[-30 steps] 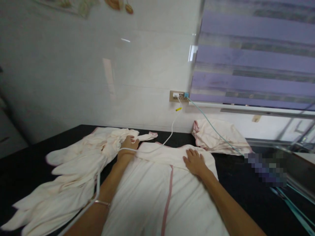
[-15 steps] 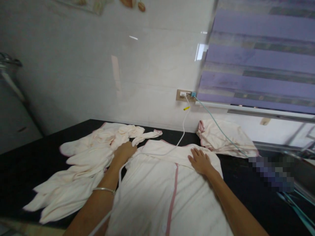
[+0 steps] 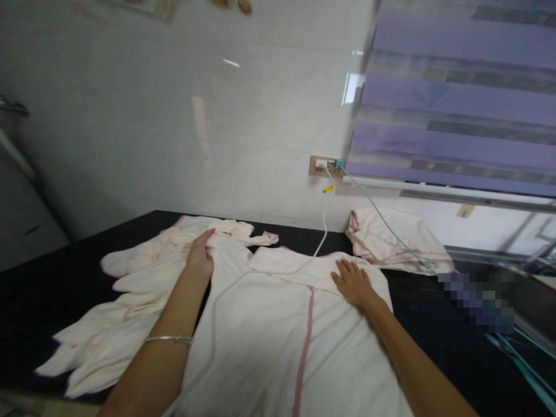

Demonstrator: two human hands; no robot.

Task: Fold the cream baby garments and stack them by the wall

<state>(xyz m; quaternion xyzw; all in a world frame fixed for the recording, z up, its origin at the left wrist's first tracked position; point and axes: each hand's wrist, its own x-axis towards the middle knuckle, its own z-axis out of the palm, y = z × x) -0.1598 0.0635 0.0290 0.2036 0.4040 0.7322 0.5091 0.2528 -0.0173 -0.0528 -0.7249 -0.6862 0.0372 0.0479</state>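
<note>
Black countertop point(image 3: 65, 243), set against a pale tiled wall point(image 3: 174, 127); carries all garments listed.

Item 1. Cream garment with pink trim point(image 3: 278, 336), spread flat at the near middle of the countertop. A pink seam runs down its centre toward the near edge. Its upper edge is folded over near the wall side.

Item 2. Left hand point(image 3: 200, 255), at the garment's upper left corner. Fingers curled, pinching a fold of the cream cloth where it meets the heap beside it. A thin silver bangle point(image 3: 169, 339) sits on the forearm.

Item 3. Right hand point(image 3: 353, 282), palm down on the garment's upper right part. Fingers extended and slightly spread, pressing flat, gripping nothing.

Item 4. Heap of cream garments point(image 3: 130, 295), loose and overlapping, on the left part of the countertop, reaching from near the wall to the near left edge. Touches the spread garment under the left hand.

Item 5. Folded cream cloth point(image 3: 391, 240), pink at one edge, at the far right of the countertop against the wall, apart from the spread garment.

Item 6. Wall socket point(image 3: 324, 165), above the countertop's far edge. A white cable point(image 3: 326, 223) drops from it and trails across the spread garment. A light blue cable point(image 3: 382, 223) runs from it over the folded cloth toward the right.

Item 7. Purple-striped blind point(image 3: 460, 98), upper right.
</note>
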